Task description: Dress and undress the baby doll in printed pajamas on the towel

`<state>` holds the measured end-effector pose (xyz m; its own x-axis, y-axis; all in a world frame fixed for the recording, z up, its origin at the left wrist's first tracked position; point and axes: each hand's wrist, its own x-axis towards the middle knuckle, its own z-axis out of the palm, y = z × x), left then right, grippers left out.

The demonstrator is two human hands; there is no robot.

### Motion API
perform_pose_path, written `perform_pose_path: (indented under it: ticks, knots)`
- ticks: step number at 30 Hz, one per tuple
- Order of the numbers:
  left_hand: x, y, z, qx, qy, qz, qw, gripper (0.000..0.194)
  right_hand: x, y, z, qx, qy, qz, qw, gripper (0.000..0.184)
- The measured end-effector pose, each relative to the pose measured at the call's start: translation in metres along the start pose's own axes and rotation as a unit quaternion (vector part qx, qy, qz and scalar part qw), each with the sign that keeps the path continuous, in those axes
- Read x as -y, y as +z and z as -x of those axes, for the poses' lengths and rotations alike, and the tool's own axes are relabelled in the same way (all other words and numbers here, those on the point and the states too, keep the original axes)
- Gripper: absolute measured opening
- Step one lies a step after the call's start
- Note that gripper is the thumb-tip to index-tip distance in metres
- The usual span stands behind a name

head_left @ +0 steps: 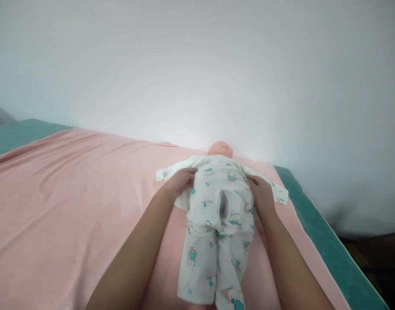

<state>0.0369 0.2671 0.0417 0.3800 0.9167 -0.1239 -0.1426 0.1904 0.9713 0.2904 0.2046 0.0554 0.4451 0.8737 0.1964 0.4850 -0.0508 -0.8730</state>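
Observation:
A baby doll lies on the pink cloth, head toward the wall. It wears a white printed shirt with its sleeves spread out to both sides. White baby pants with small teal cartoon prints cover its lower body and reach up over the shirt. An opening shows at their crotch. My left hand is closed on the left side of the waist of the pants. On the other side, my right hand pinches the waist edge. Fingertips of both hands are partly hidden by the fabric.
The pink cloth has soft folds and lies over a teal sheet on the bed. A pale wall rises right behind the doll's head. Past the bed's right edge there is a dark area.

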Motion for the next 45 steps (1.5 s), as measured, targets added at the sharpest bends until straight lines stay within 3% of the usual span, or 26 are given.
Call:
perform_pose_path:
  ticks: [3, 6, 8, 11, 15, 20, 23, 27, 32, 36, 45]
  knots:
    - [-0.014, 0.005, 0.004, -0.076, 0.039, -0.187, 0.979, 0.013, 0.002, -0.003, -0.002, -0.030, -0.108, 0.046, 0.993, 0.023]
    - [-0.020, 0.020, 0.001, -0.174, 0.126, -0.343, 0.914, 0.018, 0.005, 0.002, -0.003, 0.011, -0.181, -0.013, 0.983, 0.024]
    - [-0.020, 0.028, -0.004, -0.164, 0.196, -0.383, 0.887, 0.019, 0.003, 0.008, -0.006, 0.042, -0.184, -0.062, 0.980, 0.026]
    - [-0.016, 0.030, -0.010, -0.107, 0.256, -0.399, 0.874, 0.018, -0.003, 0.017, -0.013, 0.066, -0.167, -0.094, 0.979, 0.028]
    - [-0.011, 0.024, -0.015, -0.092, 0.276, -0.390, 0.874, 0.013, -0.004, 0.022, -0.028, 0.121, -0.157, -0.106, 0.974, 0.027]
    - [-0.005, 0.027, -0.020, -0.088, 0.341, -0.312, 0.882, 0.008, 0.011, 0.019, -0.043, 0.235, -0.138, -0.089, 0.958, 0.023]
    - [-0.003, 0.029, -0.024, -0.091, 0.329, -0.307, 0.888, 0.009, 0.021, 0.013, -0.047, 0.275, -0.134, -0.061, 0.950, 0.024]
    - [-0.010, 0.030, -0.040, -0.087, 0.268, -0.374, 0.884, 0.012, 0.026, 0.010, -0.054, 0.281, -0.149, -0.015, 0.948, 0.032]
    - [-0.025, 0.032, -0.073, -0.106, 0.159, -0.520, 0.832, 0.008, 0.022, 0.024, -0.071, 0.199, -0.150, 0.059, 0.967, 0.034]
    - [-0.027, 0.032, -0.091, -0.110, 0.122, -0.574, 0.802, 0.006, 0.018, 0.034, -0.080, 0.150, -0.151, 0.098, 0.972, 0.030]
    - [-0.020, 0.038, -0.079, -0.120, 0.108, -0.598, 0.785, 0.009, 0.009, 0.042, -0.074, 0.095, -0.124, 0.086, 0.984, 0.022]
